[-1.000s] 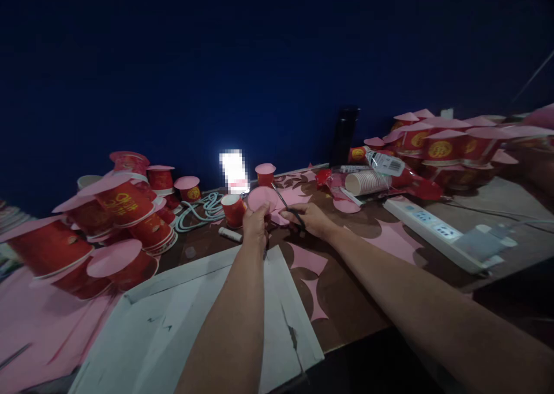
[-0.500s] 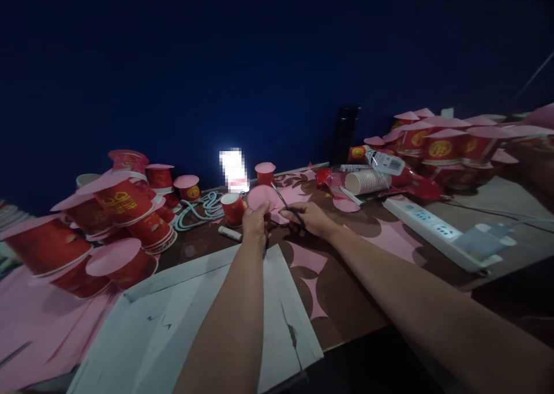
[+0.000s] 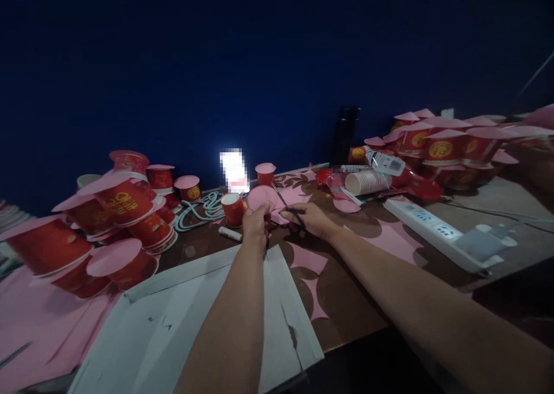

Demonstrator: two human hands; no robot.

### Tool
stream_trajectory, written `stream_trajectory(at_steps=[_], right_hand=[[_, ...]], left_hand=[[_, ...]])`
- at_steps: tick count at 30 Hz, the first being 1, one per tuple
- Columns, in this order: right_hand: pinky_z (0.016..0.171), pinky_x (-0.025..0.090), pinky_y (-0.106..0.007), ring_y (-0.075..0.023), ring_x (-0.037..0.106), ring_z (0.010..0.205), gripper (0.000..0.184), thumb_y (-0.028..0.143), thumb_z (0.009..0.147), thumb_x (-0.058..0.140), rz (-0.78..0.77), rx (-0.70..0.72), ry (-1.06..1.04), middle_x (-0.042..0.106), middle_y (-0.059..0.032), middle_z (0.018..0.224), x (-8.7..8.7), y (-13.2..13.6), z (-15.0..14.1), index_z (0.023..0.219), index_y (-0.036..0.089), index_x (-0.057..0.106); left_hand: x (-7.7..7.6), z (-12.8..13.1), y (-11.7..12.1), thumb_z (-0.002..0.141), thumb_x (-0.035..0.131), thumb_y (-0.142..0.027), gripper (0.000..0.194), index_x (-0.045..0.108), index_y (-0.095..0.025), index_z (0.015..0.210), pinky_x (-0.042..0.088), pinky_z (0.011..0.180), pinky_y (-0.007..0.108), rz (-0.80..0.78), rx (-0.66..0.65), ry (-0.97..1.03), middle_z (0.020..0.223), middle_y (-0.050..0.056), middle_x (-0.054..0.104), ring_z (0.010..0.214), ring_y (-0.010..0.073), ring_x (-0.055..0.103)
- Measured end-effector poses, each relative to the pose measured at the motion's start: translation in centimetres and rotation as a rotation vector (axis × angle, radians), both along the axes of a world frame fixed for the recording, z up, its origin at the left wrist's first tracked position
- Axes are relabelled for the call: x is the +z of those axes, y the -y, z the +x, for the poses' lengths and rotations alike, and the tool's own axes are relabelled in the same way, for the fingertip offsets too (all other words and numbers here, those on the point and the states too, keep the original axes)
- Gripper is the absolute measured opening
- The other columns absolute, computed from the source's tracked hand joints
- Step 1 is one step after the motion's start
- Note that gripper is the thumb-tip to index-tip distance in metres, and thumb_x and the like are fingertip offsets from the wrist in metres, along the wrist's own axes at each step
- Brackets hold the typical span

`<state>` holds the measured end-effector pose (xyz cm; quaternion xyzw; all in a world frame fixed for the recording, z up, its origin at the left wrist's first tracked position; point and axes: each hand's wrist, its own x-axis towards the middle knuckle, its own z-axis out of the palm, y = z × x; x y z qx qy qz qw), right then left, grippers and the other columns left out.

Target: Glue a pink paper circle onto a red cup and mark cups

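My left hand (image 3: 255, 229) is closed on a round piece of pink paper (image 3: 262, 197), pinching its near edge between thumb and fingers. In my right hand (image 3: 314, 220) is a pair of scissors (image 3: 291, 205) with dark handles, the slim blade pointing up and left beside the paper. A pink paper strip (image 3: 279, 216) shows between the two hands. Just left of my left hand stands a red paper cup (image 3: 234, 209). Another red cup with a pink paper top (image 3: 265, 173) is behind the paper. The fingertips of my right hand are partly hidden.
Red cups with pink paper discs pile up at left (image 3: 123, 201) and right (image 3: 441, 146). A white board (image 3: 173, 319) lies in front. Pink offcuts (image 3: 307, 258), a lit phone (image 3: 234, 169), a cable (image 3: 203, 209), a power strip (image 3: 433, 229) and a dark bottle (image 3: 346, 134) surround the hands.
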<state>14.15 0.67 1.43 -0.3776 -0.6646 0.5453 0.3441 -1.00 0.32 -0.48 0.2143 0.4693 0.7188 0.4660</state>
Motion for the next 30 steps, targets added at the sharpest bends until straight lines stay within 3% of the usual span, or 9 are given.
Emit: stream_trajectory(at_steps=[19,30], right_hand=[[0.033,0.040,-0.017,-0.0090,0.048,0.045,0.049,0.051,0.070,0.070,-0.008,-0.005,0.018,0.056,0.0026,0.056,0.2,0.0,0.0,0.103,0.016,0.068],[0.034,0.039,-0.017,-0.0096,0.050,0.046,0.047,0.049,0.070,0.070,-0.004,-0.014,0.018,0.056,0.0028,0.056,-0.3,-0.2,-0.1,0.104,0.017,0.069]], left_hand=[[1.1,0.3,0.7,0.051,0.076,-0.027,0.041,0.058,-0.016,0.086,0.037,0.045,0.021,0.018,-0.047,0.005,0.061,-0.004,0.056,0.045,0.0074,0.048],[0.8,0.1,0.6,0.052,0.076,-0.027,0.037,0.055,-0.017,0.081,0.036,0.045,0.019,-0.007,-0.051,-0.002,0.057,-0.005,0.053,0.045,0.0069,0.047]])
